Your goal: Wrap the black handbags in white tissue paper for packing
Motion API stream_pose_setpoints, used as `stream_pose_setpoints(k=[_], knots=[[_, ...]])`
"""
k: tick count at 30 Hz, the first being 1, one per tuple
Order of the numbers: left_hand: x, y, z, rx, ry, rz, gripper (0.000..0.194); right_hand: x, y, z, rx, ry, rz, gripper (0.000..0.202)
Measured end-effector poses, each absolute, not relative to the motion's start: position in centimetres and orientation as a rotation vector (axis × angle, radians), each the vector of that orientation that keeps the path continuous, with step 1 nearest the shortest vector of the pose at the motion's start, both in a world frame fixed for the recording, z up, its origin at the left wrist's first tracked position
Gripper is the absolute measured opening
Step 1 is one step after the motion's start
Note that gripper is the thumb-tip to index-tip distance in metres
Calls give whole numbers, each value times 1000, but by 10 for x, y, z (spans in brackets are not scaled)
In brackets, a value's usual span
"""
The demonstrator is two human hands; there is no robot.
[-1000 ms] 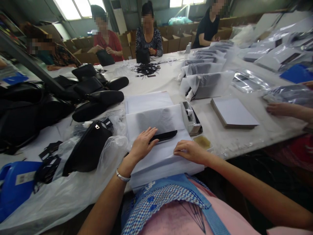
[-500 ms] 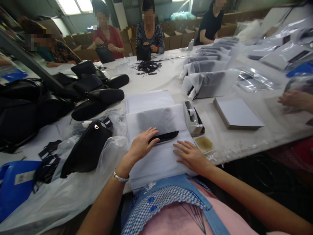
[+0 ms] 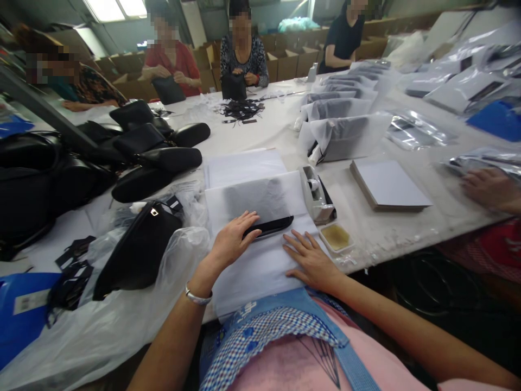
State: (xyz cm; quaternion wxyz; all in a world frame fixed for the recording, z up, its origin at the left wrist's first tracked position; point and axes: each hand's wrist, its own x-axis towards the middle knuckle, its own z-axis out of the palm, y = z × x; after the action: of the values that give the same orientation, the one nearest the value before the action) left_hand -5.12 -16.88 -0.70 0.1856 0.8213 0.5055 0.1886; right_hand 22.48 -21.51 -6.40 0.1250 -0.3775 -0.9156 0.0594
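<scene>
A black bag (image 3: 272, 225) lies on a stack of white tissue paper (image 3: 248, 271) in front of me. The upper sheet is folded over most of it, so its body shows only as a grey shadow and its near edge is bare. My left hand (image 3: 236, 234) rests flat on the bag's left end, fingers stretched out. On the paper to the right of the bag lies my right hand (image 3: 311, 260), its fingers spread and holding nothing. Just beyond that hand are a tape dispenser (image 3: 315, 195) and a small square dish (image 3: 337, 237) with a yellowish pad.
Another black bag (image 3: 136, 247) lies on clear plastic at left, near a heap of black bags (image 3: 158, 157). Paper-wrapped bags (image 3: 345, 136) stand in a row beyond a stack of white boards (image 3: 391, 184). A co-worker's hand (image 3: 490, 187) is at right; others sit across the table.
My right hand has slid slightly toward me over the paper, fingers spreading wider. My left hand stays on the bag. The view has shifted a little. At right, the co-worker's hand has moved lower.
</scene>
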Motion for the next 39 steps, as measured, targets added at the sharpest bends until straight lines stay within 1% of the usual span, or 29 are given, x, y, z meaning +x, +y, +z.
stream_pose_setpoints(k=[4,6,9,11,14,15,17,22,28,34,36,39], knots=[[-52,-168,-10,2332,1423,544,46,235,-218,-56,-993,-2591,157,23],[-52,-167,-12,2333,1425,546,46,249,-217,-52,-1037,-2496,80,19],[-53,-167,-13,2329,1430,547,47,278,-218,-52,-1340,-2294,-128,24],[-53,-166,-13,2322,1435,543,47,296,-220,-58,-1573,-2220,-223,32],[-53,-166,-12,2305,1437,533,47,311,-223,-68,-1783,-2281,-229,48],[-53,-166,-12,2300,1437,532,48,313,-223,-70,-1818,-2320,-216,50],[-53,-166,-12,2293,1438,534,48,314,-221,-72,-1862,-2384,-207,46],[-54,-166,-13,2290,1437,526,48,321,-211,-72,-1838,-2405,-213,27],[-54,-166,-13,2291,1445,529,46,335,-210,-82,-1685,-2277,-193,24],[-54,-165,-15,2300,1444,538,46,339,-209,-78,-1692,-2279,-153,17],[-54,-165,-15,2301,1439,548,46,339,-210,-74,-1681,-2301,-153,19],[-55,-165,-16,2300,1432,558,46,332,-216,-66,-1632,-2242,-163,30]])
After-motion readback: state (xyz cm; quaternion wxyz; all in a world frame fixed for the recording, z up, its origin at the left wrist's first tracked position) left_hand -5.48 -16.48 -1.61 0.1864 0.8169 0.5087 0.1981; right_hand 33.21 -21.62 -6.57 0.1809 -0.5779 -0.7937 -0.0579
